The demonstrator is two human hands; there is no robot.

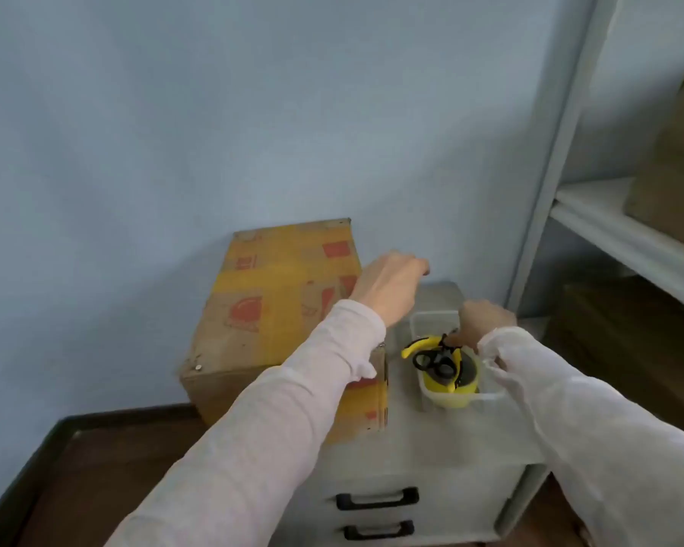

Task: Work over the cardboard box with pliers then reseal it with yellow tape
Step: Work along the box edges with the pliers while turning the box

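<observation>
Cardboard box (277, 309), yellow-taped, stands at the surface's (419, 440) left edge. Left grip (391, 286) hovers over its right side, loosely curled, empty. Right grip (482, 321) reaches into the clear tub (431, 318) towards the pliers (415, 345) on the tape roll (457, 390); I cannot tell whether it holds them.

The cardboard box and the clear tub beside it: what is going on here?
A person stands at a small cabinet. The right hand reaches into the clear tub, down to the yellow-handled pliers that lie on the yellow tape roll with scissors. The left hand hovers by the cardboard box, which is closed, with yellow strips across it.
</observation>
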